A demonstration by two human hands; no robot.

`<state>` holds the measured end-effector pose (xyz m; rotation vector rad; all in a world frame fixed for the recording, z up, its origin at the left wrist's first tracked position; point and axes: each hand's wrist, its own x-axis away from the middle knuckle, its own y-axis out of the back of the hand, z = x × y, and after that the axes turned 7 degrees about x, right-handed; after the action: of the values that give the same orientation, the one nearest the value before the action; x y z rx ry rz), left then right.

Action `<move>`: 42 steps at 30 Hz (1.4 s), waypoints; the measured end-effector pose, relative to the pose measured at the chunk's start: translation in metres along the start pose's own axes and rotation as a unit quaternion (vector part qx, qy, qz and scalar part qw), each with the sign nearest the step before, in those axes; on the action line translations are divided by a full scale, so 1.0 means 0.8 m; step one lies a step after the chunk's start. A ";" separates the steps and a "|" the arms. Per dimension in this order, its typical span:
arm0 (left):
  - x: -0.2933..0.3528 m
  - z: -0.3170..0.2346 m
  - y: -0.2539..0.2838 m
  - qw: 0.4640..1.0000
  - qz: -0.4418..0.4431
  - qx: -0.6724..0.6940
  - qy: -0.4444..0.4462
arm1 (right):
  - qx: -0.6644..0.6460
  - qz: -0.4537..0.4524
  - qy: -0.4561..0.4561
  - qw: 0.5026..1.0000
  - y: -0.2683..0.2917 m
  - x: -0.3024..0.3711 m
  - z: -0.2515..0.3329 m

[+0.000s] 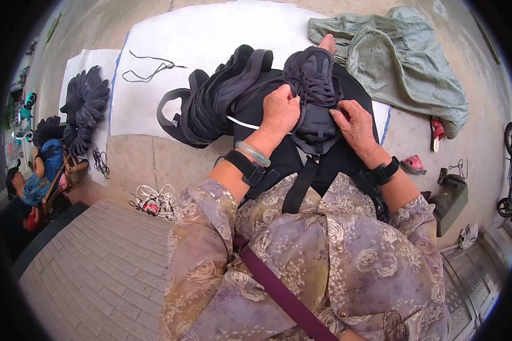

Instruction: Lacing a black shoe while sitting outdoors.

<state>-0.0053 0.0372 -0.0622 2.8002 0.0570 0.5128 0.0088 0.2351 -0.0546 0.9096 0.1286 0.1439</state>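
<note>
A dark grey shoe upper (317,122) with criss-crossed laces (317,88) lies across my lap, its tongue end pointing away from me. My left hand (280,111) is closed in a pinch at its left edge, where a dark shoelace (255,90) runs off to the left. My right hand (355,128) grips the upper's right edge between thumb and bent fingers. Just left of my left hand, a bundle of nested dark shoe uppers (210,105) rests against my leg. A white strip (243,123) shows between that bundle and my left wrist.
A white sheet (170,37) covers the ground ahead, with a loose dark lace (148,71) on it. More dark uppers (85,102) are piled far left, near another seated person (25,187). White laces (156,202) lie at left. A grey-green tarp (392,62) is bunched at right, near red sandals (415,163).
</note>
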 end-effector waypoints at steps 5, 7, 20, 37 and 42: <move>-0.005 -0.001 0.001 0.988 0.034 0.040 0.142 | -0.012 -0.001 0.013 1.000 0.000 0.001 -0.002; -0.006 0.001 -0.003 0.998 -0.004 -0.058 0.014 | -0.011 -0.008 0.020 1.000 -0.002 0.002 -0.004; -0.008 0.006 -0.007 0.999 -0.035 -0.023 -0.029 | -0.006 -0.020 0.033 0.999 -0.005 0.002 -0.007; -0.005 -0.006 -0.009 0.996 -0.025 -0.076 -0.041 | 0.025 -0.026 0.053 0.998 -0.002 -0.001 -0.001; 0.005 -0.009 -0.001 0.994 -0.048 -0.079 -0.066 | 0.090 0.014 0.044 0.995 0.007 -0.006 0.002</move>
<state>-0.0042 0.0400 -0.0542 2.6538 0.1164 0.2954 0.0040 0.2361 -0.0488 1.0862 0.2145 0.2007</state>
